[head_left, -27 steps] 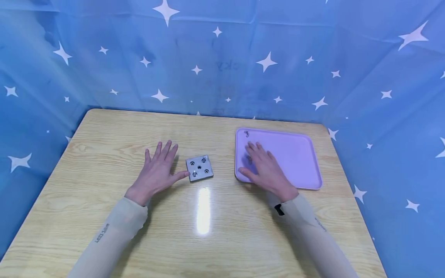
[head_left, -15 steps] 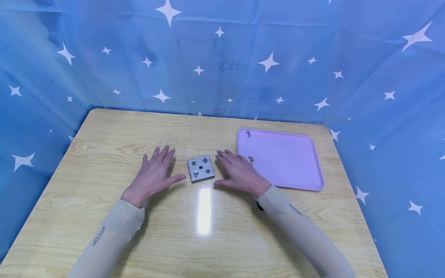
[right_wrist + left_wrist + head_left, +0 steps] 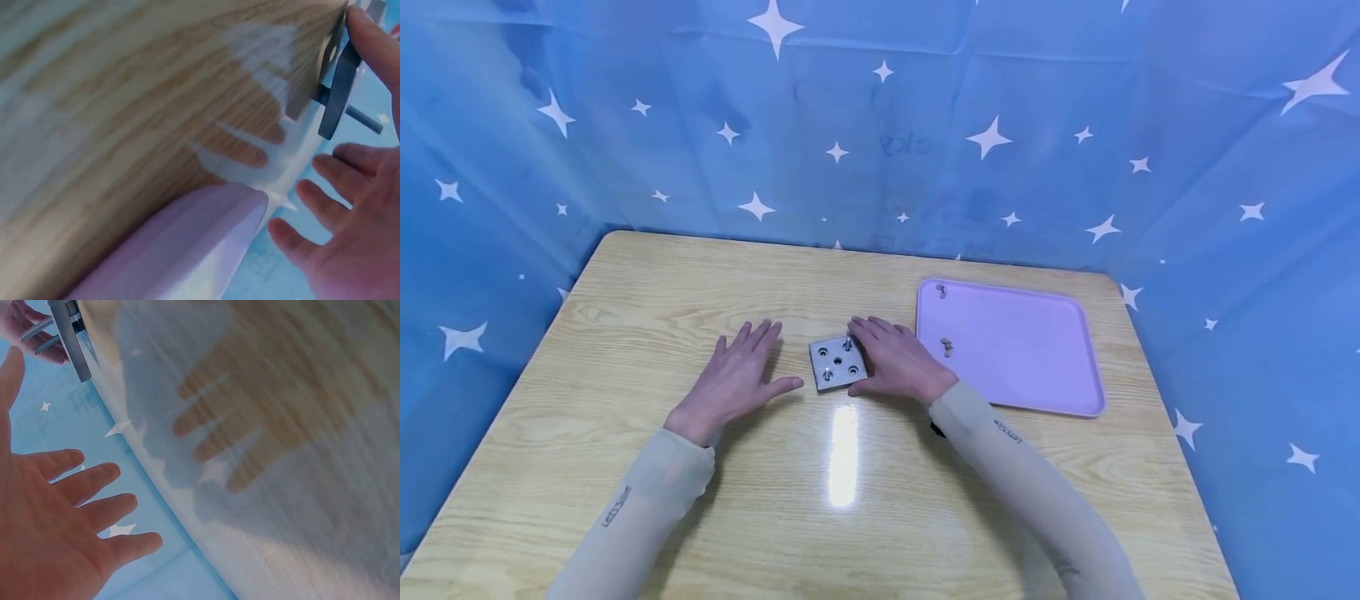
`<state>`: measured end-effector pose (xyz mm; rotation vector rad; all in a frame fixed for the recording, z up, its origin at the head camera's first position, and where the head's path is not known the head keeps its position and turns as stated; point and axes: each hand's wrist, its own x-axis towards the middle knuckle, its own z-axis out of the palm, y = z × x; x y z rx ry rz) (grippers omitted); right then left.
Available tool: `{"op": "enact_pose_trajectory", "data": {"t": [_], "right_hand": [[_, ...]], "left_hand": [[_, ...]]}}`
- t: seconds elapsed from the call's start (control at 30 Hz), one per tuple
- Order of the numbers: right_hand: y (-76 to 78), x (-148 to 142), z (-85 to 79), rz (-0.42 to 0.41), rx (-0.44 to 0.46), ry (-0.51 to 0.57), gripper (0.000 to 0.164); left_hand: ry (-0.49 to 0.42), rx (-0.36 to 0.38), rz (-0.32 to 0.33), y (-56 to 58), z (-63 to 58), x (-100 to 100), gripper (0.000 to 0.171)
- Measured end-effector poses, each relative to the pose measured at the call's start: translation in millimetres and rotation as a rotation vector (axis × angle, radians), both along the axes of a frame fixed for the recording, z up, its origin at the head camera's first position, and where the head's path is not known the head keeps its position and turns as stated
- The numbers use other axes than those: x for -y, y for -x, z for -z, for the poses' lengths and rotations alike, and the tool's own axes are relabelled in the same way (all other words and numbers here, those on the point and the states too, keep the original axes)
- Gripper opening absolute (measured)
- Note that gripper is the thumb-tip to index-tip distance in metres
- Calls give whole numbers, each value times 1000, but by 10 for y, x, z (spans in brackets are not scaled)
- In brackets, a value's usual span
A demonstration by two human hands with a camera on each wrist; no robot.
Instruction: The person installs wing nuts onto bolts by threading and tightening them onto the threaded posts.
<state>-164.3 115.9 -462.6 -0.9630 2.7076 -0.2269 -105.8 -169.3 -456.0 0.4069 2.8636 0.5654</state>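
A square metal plate (image 3: 838, 379) with several round holes and two upright metal pins lies flat on the wooden table, between the two hands. At its right side is my right hand (image 3: 898, 362), its fingers at the far right corner and its thumb by the near one. In the right wrist view the thumb (image 3: 378, 53) overlaps the plate (image 3: 340, 94), while the other fingers are spread and slightly bent. My left hand (image 3: 728, 382) is apart from the plate on the left, palm down, fingers spread and holding nothing; the left wrist view shows its palm (image 3: 50, 531) bare.
A shallow purple tray (image 3: 1022, 350) lies to the right of the right hand. Near its left side are two small grey metal pieces, one toward the far corner (image 3: 942, 292) and one nearer (image 3: 947, 346). A blue star-patterned curtain (image 3: 880, 125) hangs behind the table (image 3: 737, 517).
My right hand has moved left from over the tray to the plate's right side, uncovering the nearer metal piece. My left hand has drawn slightly away from the plate.
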Motion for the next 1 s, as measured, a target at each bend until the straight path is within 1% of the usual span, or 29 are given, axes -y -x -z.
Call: {"op": "enact_pose_trajectory", "data": {"t": [0.13,0.23,0.33,0.53,0.63,0.73,0.9,1.0], "right_hand": [[-1,-6,-24,5,8,-9,104],[-30,-22,-32,14,-9,-25,105],[-83,-39,-21,18,-58,-49,106],[-218,-62,13,-3,-173,-88,100],[-295,-105,8,11,-191,-102,99],[-365,-167,-3,24,-186,-115,99],[-440,-271,-19,0,-195,-97,97],[-482,-339,-31,-6,-188,-96,101]], "left_hand": [[-3,3,0,8,-1,-17,102],[-17,13,5,3,-4,-48,105],[-26,22,19,-6,-15,-99,108],[-27,23,59,1,-43,-225,112],[-12,20,98,15,-36,-300,115],[12,1,155,28,-14,-378,117],[46,-19,263,35,35,-505,119],[48,-6,323,43,56,-588,121]]}}
